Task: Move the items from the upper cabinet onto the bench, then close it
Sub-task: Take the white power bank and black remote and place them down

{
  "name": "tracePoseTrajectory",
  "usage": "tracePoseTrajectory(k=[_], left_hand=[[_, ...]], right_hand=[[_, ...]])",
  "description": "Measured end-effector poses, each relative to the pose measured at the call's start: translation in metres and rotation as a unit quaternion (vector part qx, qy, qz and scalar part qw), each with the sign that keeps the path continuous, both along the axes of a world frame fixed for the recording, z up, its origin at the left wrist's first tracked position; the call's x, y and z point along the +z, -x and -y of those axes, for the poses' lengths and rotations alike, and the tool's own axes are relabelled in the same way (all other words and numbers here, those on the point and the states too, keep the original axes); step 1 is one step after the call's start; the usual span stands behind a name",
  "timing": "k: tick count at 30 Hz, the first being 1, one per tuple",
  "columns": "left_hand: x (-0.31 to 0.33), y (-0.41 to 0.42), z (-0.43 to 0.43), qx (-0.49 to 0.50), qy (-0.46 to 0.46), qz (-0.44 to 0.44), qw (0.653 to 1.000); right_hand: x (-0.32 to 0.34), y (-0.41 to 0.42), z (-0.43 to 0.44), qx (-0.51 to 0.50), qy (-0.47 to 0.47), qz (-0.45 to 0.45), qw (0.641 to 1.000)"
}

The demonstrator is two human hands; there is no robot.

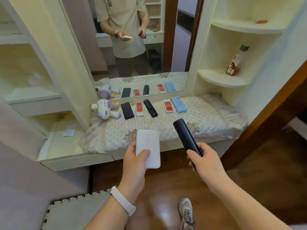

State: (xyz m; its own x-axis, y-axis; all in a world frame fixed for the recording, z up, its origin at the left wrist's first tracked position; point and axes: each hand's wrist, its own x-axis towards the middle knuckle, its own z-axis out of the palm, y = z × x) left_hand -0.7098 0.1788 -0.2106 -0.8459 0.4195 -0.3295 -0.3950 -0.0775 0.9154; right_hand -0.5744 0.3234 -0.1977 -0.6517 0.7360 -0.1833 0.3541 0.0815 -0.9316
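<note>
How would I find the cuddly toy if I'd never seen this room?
Find the big wall mirror; right below it lies the cream quilted bench pad. At the pad's left end, beside the flat black remote, lies the white-and-purple plush toy. It alone is soft and rounded, with stubby limbs.

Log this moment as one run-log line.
left hand: holds white flat device | right hand: grips black remote | bench: row of remotes, plush toy

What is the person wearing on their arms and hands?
Both arms are bare, with no sleeves or gloves showing. The left hand has a pale, whitish band around its wrist. The right hand wears nothing: no ring or band shows.
</note>
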Motion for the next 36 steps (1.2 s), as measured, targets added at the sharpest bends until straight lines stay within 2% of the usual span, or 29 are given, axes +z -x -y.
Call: tracePoseTrajectory(k=[8, 16, 26, 36], left_hand=[[-0.022, 0.033, -0.117, 0.027, 0.063, 0.025, 0.997], [-0.028, 0.068, -0.208, 0.071, 0.117, 0.016, 0.991], [-0.074, 0.123, -0.232, 0.127, 0.174, 0.034, 0.976], [-0.148, 0.187, -0.236, 0.069, 0.236, 0.088, 0.965]], right_hand=[[-0.036, 0.034, -0.124, 0.018, 0.06, 0.018, 0.998], [-0.059, 0.075, -0.226, 0.08, 0.046, 0.062, 0.994], [-0.112, 0.152, -0.245, 0.123, 0.067, 0.125, 0.982], [-0.161, 0.222, -0.246, 0.136, 0.061, 0.219, 0.964]])
